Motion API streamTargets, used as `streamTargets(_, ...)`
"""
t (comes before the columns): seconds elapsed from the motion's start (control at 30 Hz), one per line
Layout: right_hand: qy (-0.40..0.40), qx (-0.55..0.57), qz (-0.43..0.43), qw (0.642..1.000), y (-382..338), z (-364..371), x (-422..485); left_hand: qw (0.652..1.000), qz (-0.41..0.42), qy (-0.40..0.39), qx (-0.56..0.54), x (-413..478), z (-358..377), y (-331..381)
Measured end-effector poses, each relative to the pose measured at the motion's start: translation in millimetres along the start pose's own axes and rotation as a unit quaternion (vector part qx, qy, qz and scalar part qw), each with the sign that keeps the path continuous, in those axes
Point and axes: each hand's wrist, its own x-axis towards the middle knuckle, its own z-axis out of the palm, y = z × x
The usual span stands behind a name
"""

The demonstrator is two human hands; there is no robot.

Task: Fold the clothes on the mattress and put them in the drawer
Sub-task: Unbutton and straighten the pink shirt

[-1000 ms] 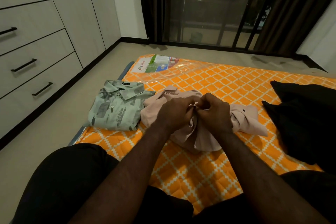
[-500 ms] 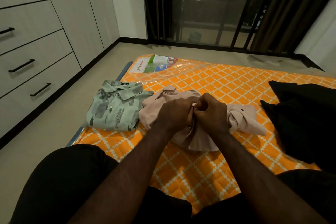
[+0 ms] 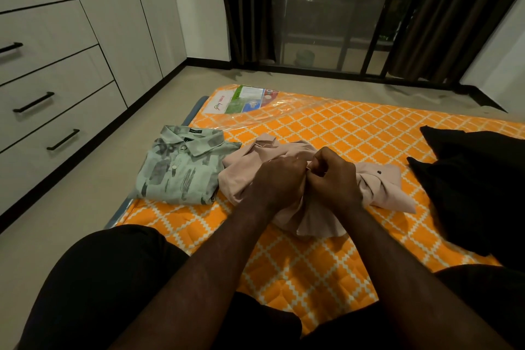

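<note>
pink shirt (image 3: 377,187) lies crumpled on the orange mattress (image 3: 326,270), between a folded green shirt (image 3: 179,170) touching its left edge and a black cloth (image 3: 477,187) on the right. both fists meet over its middle: the left hand (image 3: 279,179) and right hand (image 3: 333,176) have their fingers curled tight, pinching a bunch of the pink fabric between them. drawers (image 3: 54,111) with black handles stand shut along the left wall, well apart from the mattress.
</note>
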Motion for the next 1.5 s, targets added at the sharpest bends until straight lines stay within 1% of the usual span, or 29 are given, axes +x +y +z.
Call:
streamTargets(0.2,-0.032,-0.023,-0.109,0.993,-2.1,1.9,-4.9,0.991,-0.028,-0.073,-0.107,4.9,-5.1,-9.7)
streamTargets(0.27,-0.039,-0.026,-0.125,0.991,-2.9,2.7,-4.5,0.989,-0.035,-0.072,-0.126,2.4,-7.1,-12.9)
streamTargets(0.33,-0.042,-0.004,-0.099,0.994,-6.1,0.6,-0.3,0.991,-0.03,-0.024,-0.131,-2.6,-6.0,-16.0)
streamTargets(0.4,-0.03,0.072,-0.032,0.996,-8.8,-4.1,4.8,0.992,-0.032,0.009,-0.122,-4.8,-3.4,-18.3)
streamTargets(0.47,-0.007,0.149,0.05,0.988,-7.8,-9.0,8.5,0.985,-0.055,0.045,-0.159,-2.4,0.9,-21.6)
streamTargets(0.53,-0.02,0.145,0.102,0.984,-1.5,-10.9,9.2,0.97,-0.076,0.099,-0.209,0.6,4.4,-21.9)
streamTargets(0.6,-0.078,0.124,0.114,0.983,4.9,-8.9,7.1,0.964,-0.092,0.123,-0.215,1.9,9.0,-17.7)
streamTargets(0.67,-0.12,0.108,0.113,0.98,6.2,-5.9,4.0,0.963,-0.12,0.115,-0.212,0.0,16.2,-14.6)
streamTargets(0.7,-0.128,0.101,0.11,0.98,4.9,-4.8,3.3,0.96,-0.14,0.111,-0.214,-1.5,18.5,-13.2)
streamTargets(0.77,-0.117,0.096,0.111,0.982,1.8,-3.2,3.6,0.949,-0.177,0.123,-0.228,-3.2,18.8,-11.6)
streamTargets(0.83,-0.104,0.103,0.124,0.981,-1.1,-4.3,3.5,0.929,-0.229,0.134,-0.256,-2.5,16.3,-9.0)
streamTargets(0.87,-0.109,0.112,0.124,0.98,-2.3,-5.2,3.3,0.916,-0.269,0.127,-0.27,-1.5,15.8,-7.9)
streamTargets(0.9,-0.125,0.121,0.119,0.977,-2.8,-6.1,3.5,0.899,-0.309,0.108,-0.29,-0.1,15.6,-7.4)
streamTargets(0.97,-0.196,0.134,0.118,0.964,-2.4,-7.4,4.0,0.872,-0.364,0.059,-0.323,1.7,17.5,-8.3)
streamTargets(1.07,-0.338,0.1,0.11,0.929,0.3,-7.9,4.1,0.867,-0.375,0.011,-0.327,-0.5,23.3,-14.6)
streamTargets(1.1,-0.374,0.088,0.102,0.918,1.2,-8.4,3.9,0.865,-0.376,0.004,-0.332,-1.2,24.6,-18.3)
streamTargets(1.13,-0.389,0.09,0.105,0.911,1.8,-9.3,4.6,0.86,-0.374,-0.006,-0.347,-2.3,24.9,-20.7)
streamTargets(1.17,-0.378,0.108,0.122,0.911,1.3,-11.7,6.1,0.851,-0.371,-0.017,-0.372,-3.5,23.3,-20.7)
streamTargets(1.2,-0.339,0.135,0.148,0.919,0.0,-15.1,8.6,0.841,-0.366,-0.026,-0.398,-4.6,19.4,-18.3)
streamTargets(1.23,-0.273,0.153,0.169,0.935,-0.7,-19.3,11.2,0.834,-0.362,-0.03,-0.416,-5.4,15.9,-15.3)
streamTargets(1.27,-0.192,0.159,0.173,0.953,-0.4,-23.6,14.4,0.837,-0.355,-0.026,-0.416,-4.5,11.2,-11.6)
streamTargets(1.33,-0.04,0.122,0.15,0.98,4.1,-26.1,16.2,0.86,-0.32,-0.021,-0.397,-4.2,7.6,-8.1)
streamTargets(1.37,0.016,0.09,0.145,0.985,6.1,-25.2,15.0,0.865,-0.289,-0.034,-0.408,-3.9,6.9,-7.2)
streamTargets(1.4,0.054,0.064,0.148,0.985,7.3,-23.3,13.8,0.865,-0.256,-0.065,-0.426,-3.6,6.4,-7.1)
streamTargets(1.43,0.068,0.054,0.162,0.983,7.3,-22.1,12.3,0.857,-0.229,-0.108,-0.448,-3.7,5.0,-6.6)
streamTargets(1.47,0.057,0.056,0.184,0.98,7.4,-19.8,12.0,0.847,-0.212,-0.16,-0.462,-5.0,3.3,-6.0)
streamTargets(1.5,0.024,0.057,0.212,0.975,8.5,-18.3,12.4,0.837,-0.194,-0.213,-0.466,-5.4,1.2,-4.2)
